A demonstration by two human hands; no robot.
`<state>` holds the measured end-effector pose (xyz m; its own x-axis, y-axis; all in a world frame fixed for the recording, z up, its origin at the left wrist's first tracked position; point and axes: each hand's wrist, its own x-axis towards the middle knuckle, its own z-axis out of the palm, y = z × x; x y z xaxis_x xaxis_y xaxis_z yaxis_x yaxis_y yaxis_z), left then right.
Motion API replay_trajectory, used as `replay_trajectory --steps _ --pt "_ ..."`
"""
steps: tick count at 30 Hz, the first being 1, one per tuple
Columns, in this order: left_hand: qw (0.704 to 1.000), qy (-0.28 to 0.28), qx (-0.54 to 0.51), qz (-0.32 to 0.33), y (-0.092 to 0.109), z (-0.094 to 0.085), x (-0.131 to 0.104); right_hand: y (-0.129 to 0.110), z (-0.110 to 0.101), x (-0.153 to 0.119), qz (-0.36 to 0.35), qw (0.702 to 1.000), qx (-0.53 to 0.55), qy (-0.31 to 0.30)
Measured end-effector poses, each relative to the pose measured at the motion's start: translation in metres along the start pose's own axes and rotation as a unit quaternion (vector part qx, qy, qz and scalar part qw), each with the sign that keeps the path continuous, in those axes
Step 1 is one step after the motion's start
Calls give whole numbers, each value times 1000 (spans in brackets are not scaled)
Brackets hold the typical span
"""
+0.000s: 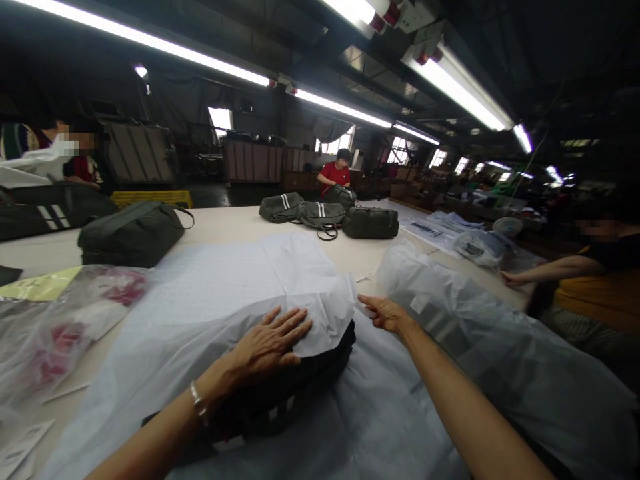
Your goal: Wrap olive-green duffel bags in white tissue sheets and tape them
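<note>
left hand (273, 343) flat, fingers spread, on tissue (240, 287) over black bag (320, 363) near worktop (225, 223) centre | right hand (384, 312) pinching tissue edge | bag half wrapped, near side uncovered

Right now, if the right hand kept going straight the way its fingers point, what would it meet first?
The right hand points left toward the white tissue paper draped over the black bag; it would likely meet that sheet's edge first, though depth is unclear.

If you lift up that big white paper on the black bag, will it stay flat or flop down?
Probably flop: the white paper already drapes and creases over the black bag. It looks thin and light, since the right hand lifts its edge by a pinch. The left hand pressing it suggests it slides easily.
</note>
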<state>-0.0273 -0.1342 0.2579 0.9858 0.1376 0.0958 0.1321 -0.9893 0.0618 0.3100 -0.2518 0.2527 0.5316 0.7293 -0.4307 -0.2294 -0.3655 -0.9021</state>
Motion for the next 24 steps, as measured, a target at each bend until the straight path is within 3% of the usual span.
replay_trajectory --steps 4,8,12,16,20,24 --pt "1000 4 4 6 -2 2 -1 0 -14 -5 -3 999 51 11" --pt "1000 -1 -3 7 -2 4 -1 2 -41 -18 -8 995 97 31" --pt "1000 14 -1 9 -2 6 -2 14 -67 -29 2 995 98 36" --pt "1000 8 9 12 0 5 -2 34 -74 -25 15 994 98 45" --pt "999 13 27 10 2 4 -2 65 -80 -22 22 989 119 86" --pt "998 35 45 19 0 8 0 127 -101 -63 100 988 96 60"
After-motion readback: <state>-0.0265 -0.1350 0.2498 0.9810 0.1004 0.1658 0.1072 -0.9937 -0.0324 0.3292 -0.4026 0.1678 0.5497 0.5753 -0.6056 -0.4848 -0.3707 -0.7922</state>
